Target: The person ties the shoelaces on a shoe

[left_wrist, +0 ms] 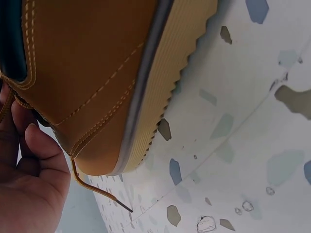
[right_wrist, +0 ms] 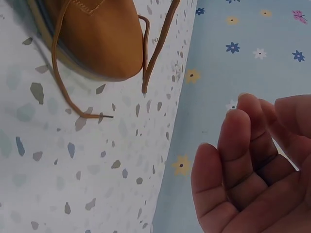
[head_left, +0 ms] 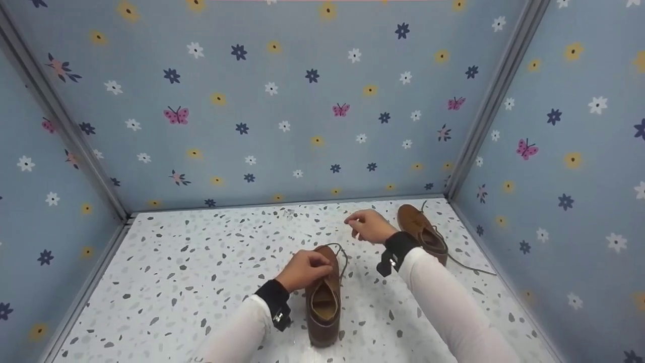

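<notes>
A brown lace-up shoe (head_left: 322, 325) stands on the speckled surface, its toe toward the back wall. Over its lacing, my left hand (head_left: 306, 269) pinches a thin brown shoelace (left_wrist: 7, 108) near the eyelets; the fingertips are partly hidden behind the shoe's upper in the left wrist view. A loose lace end (left_wrist: 104, 193) trails beside the toe. Farther right, my right hand (head_left: 372, 227) hovers above the surface with loosely bent fingers (right_wrist: 233, 138) and nothing visible in them. Its wrist view shows the shoe's toe (right_wrist: 109, 46) and dangling lace ends.
A second brown shoe (head_left: 415, 222) stands at the back right, beyond my right wrist, with a long lace (head_left: 471, 267) trailing toward the right wall. Flower-patterned panels (head_left: 297, 111) enclose the white speckled surface (head_left: 201, 252) at the back and both sides.
</notes>
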A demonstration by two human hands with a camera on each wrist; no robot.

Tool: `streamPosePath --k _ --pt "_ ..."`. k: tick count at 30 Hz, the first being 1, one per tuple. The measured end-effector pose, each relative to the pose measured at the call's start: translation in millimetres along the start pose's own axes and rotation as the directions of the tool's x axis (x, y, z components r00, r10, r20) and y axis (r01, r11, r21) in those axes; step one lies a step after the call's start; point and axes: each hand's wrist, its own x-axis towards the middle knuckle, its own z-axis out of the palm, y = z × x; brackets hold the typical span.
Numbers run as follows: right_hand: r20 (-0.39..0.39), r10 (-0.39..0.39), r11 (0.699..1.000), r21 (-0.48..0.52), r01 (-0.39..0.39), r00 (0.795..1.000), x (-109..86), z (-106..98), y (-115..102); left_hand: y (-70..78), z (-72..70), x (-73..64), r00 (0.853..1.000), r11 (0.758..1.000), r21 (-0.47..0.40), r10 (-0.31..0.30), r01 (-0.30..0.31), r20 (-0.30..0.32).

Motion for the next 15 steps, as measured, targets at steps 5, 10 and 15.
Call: streamPosePath --k 5,10,15 --pt "-0.019 -0.004 1.000 -0.010 0.004 1.000 -7.7 -9.7 16.1 -1.0 0.5 -0.5 1.000 0.999 -0.042 -0.010 0.010 0.004" --pt "-0.014 0.005 1.000 -0.028 -0.005 1.000 -17.7 -9.3 32.7 -1.0 -0.3 -2.3 1.000 0.998 -0.061 -0.030 0.031 0.005" --pt "0.009 0.019 0.997 -0.073 -0.018 1.000 -24.0 2.2 48.4 -0.9 -0.7 -3.4 1.000 0.998 -0.062 -0.028 0.028 -0.007"
